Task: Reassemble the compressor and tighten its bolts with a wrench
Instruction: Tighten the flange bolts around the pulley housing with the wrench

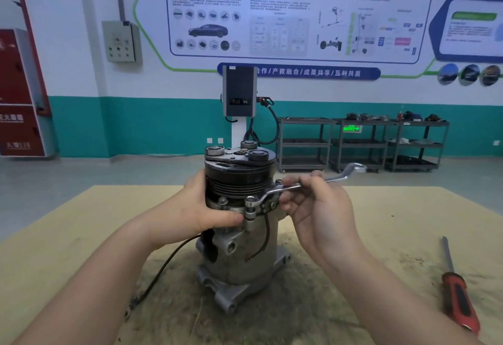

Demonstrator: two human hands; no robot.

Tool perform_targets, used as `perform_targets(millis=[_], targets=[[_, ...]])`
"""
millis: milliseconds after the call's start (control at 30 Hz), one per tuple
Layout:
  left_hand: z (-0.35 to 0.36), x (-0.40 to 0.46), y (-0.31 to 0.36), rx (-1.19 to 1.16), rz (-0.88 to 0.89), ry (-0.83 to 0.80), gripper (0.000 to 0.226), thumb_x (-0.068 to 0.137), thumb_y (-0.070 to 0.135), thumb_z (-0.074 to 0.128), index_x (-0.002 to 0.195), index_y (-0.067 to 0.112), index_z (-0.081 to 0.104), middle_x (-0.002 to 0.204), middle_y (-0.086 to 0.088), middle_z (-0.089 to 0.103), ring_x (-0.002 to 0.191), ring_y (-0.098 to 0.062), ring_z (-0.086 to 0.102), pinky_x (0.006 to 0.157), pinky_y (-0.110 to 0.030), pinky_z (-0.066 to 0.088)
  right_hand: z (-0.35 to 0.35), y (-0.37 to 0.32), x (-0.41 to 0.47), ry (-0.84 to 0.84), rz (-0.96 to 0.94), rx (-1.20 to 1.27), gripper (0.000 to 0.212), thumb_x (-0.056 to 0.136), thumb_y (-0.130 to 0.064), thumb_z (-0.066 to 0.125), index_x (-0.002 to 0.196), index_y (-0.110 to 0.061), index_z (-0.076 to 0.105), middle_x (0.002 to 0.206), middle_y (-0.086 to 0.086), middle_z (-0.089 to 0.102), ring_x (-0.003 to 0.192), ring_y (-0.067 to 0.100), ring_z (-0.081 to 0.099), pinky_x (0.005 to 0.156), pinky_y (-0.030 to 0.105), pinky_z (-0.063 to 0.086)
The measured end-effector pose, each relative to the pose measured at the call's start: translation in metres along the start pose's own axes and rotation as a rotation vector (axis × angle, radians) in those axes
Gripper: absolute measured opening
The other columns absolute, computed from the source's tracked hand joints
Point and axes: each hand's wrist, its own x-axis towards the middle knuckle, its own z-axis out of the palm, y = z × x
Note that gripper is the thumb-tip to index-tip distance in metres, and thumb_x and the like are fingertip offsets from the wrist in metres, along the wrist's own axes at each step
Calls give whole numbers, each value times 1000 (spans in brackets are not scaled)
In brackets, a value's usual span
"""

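Note:
The compressor (239, 257) stands upright in the middle of the table, its black grooved pulley (238, 178) on top. My left hand (209, 208) grips its left side just below the pulley, thumb lying across the front flange. A silver ring wrench (299, 185) has its ring end seated on a front bolt (250, 202) of the flange. My right hand (315, 203) pinches the wrench's shaft to the right of the compressor. A second bolt head (222, 201) shows to the left of the first.
A red-handled screwdriver (457, 290) lies at the table's right. A black cable (163, 268) trails from the compressor toward the front left. The table (81, 235) is covered in tan board, stained around the compressor. Shelving carts (362, 143) stand by the far wall.

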Motion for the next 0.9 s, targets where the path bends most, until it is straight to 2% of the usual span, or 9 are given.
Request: perform_targets(millis=[133, 267, 333, 467, 533, 600, 700, 800, 900], targets=[[0, 3, -7, 6, 8, 9, 99, 52, 64, 78, 137, 44, 32, 139, 9, 49, 131, -10, 45, 113, -41, 37, -7, 19, -16, -103, -446, -54, 12, 90, -9, 46, 83, -18, 42, 70, 9, 68, 50, 23, 61, 49, 26, 49], [1, 4, -10, -21, 23, 16, 103, 52, 59, 81, 140, 38, 31, 140, 4, 48, 130, -13, 47, 112, -41, 39, -7, 26, -28, -335, -843, -471, 18, 96, -21, 47, 96, -39, 46, 86, -2, 62, 65, 17, 65, 57, 31, 54], [2, 5, -10, -32, 34, 22, 102, 54, 56, 83, 140, 37, 32, 140, 4, 48, 130, -12, 48, 111, -41, 40, -4, 23, -30, -383, -957, -707, 8, 95, -25, 52, 94, -32, 48, 84, -3, 60, 65, 14, 63, 55, 32, 52], [2, 5, -8, -29, 97, 42, 89, 60, 45, 83, 136, 36, 38, 136, 6, 52, 126, -8, 51, 108, -40, 43, 5, 28, -33, -709, -1083, -1021, 9, 82, -8, 71, 75, -7, 65, 74, 6, 62, 66, 22, 58, 59, 30, 50], [2, 4, -8, -44, 106, 36, 90, 59, 47, 82, 137, 35, 38, 136, 5, 53, 125, -8, 53, 107, -40, 44, 9, 30, -37, -696, -1106, -1082, 17, 86, -15, 72, 74, -4, 68, 75, 7, 66, 68, 23, 61, 61, 31, 52], [2, 5, -9, -42, 115, 39, 93, 58, 48, 81, 139, 34, 37, 139, 5, 50, 130, -10, 49, 110, -41, 42, 11, 23, -40, -648, -1029, -1004, 22, 93, -21, 64, 78, -5, 69, 76, 5, 67, 68, 20, 63, 62, 29, 52], [1, 7, -12, -28, 106, 23, 98, 56, 55, 81, 140, 36, 35, 142, 5, 46, 134, -12, 43, 112, -43, 38, 18, 0, -39, -374, -704, -678, 27, 98, -38, 50, 84, -17, 61, 74, -4, 68, 58, 5, 62, 55, 19, 50], [1, 7, -13, -7, 88, 25, 96, 54, 58, 79, 137, 39, 34, 140, 8, 46, 132, -9, 44, 113, -41, 37, 20, -16, -26, -126, -324, -251, 19, 100, -26, 45, 87, -13, 48, 64, 6, 66, 43, 13, 53, 41, 23, 43], [1, 8, -12, 13, 77, 17, 100, 54, 61, 78, 139, 38, 32, 142, 8, 44, 134, -9, 41, 115, -41, 35, 14, -20, -10, -12, -43, 10, 14, 103, -10, 38, 90, -12, 42, 59, 10, 63, 40, 14, 49, 39, 22, 40]])
